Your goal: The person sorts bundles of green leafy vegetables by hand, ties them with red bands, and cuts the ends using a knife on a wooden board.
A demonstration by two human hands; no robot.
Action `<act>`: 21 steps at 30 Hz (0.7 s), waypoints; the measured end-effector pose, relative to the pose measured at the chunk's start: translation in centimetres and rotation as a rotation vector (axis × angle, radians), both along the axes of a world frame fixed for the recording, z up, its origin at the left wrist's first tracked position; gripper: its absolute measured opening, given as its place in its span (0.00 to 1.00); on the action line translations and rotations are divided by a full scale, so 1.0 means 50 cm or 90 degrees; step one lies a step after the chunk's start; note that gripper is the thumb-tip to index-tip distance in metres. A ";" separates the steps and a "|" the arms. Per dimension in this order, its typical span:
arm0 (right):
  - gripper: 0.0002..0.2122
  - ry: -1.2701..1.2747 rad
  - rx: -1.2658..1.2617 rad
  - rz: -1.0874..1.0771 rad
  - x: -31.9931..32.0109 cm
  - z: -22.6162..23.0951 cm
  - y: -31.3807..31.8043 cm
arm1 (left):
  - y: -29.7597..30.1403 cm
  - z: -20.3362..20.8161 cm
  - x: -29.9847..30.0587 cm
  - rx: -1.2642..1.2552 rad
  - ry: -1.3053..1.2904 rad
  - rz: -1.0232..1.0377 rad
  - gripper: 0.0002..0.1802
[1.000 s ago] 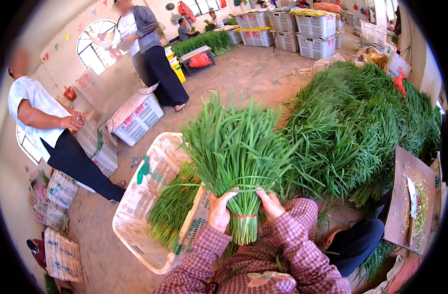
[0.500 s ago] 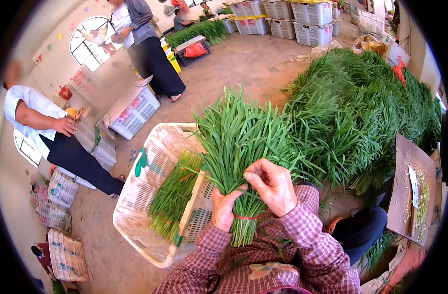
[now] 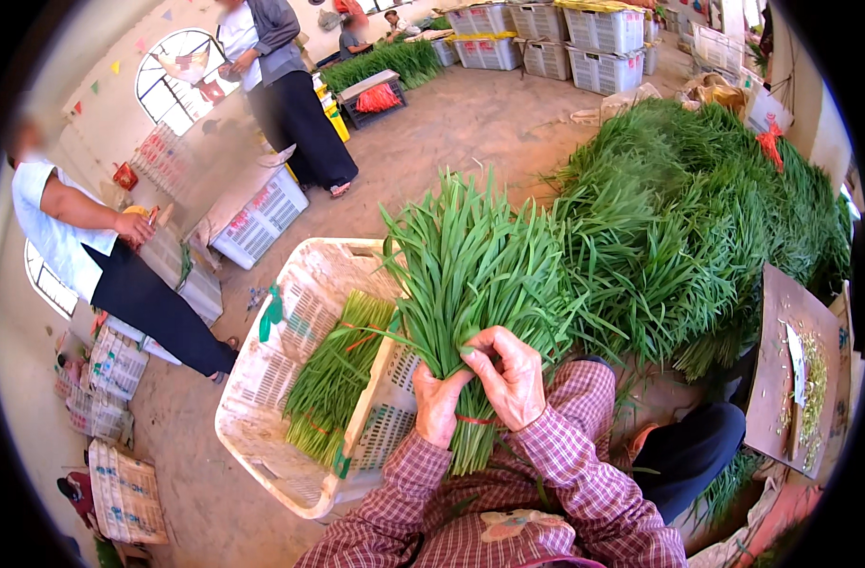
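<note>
A thick bunch of garlic chives (image 3: 480, 265) stands in front of me, leaves fanned upward. My left hand (image 3: 437, 405) wraps its stalks from the left. With thumb and fingers pinched, my right hand (image 3: 511, 379) meets the left thumb at the bunch's front and grips what looks like a green leaf at the fingertips. Below the hands, a red band (image 3: 474, 419) circles the stalks, whose cut ends point down at my lap. On the left, a dirty white plastic crate (image 3: 248, 402) holds banded chive bunches (image 3: 333, 369).
A large heap of loose chives (image 3: 688, 218) lies to the right. Nearer stands a brown board (image 3: 768, 388) with a knife (image 3: 797, 369) and green scraps. Two people stand at the left by white crates (image 3: 262, 222); stacked crates (image 3: 603, 47) line the back.
My right hand has come down and left, from above the bunch onto its front by the left thumb. The person at the left has shifted their hand.
</note>
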State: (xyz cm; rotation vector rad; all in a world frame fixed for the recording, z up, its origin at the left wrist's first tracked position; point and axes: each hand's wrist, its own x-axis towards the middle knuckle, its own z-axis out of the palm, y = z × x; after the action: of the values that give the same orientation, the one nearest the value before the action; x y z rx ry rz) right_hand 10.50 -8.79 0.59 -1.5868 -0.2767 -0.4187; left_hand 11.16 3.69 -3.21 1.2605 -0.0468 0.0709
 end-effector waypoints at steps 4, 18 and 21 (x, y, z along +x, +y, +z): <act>0.07 0.135 0.259 0.306 0.019 -0.043 -0.010 | 0.020 -0.025 0.010 0.030 -0.007 -0.020 0.14; 0.04 -0.088 -0.319 -0.031 0.008 0.058 -0.116 | 0.041 0.009 0.029 0.000 0.037 0.037 0.20; 0.04 -0.113 -0.212 -0.010 0.009 0.086 -0.075 | 0.034 0.002 0.034 0.000 0.024 0.027 0.19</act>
State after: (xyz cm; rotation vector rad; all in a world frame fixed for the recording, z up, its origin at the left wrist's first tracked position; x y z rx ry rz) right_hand 10.93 -12.54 4.89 -1.8800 -0.4905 -0.5487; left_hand 12.85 5.38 -3.11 1.2625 0.0128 0.0840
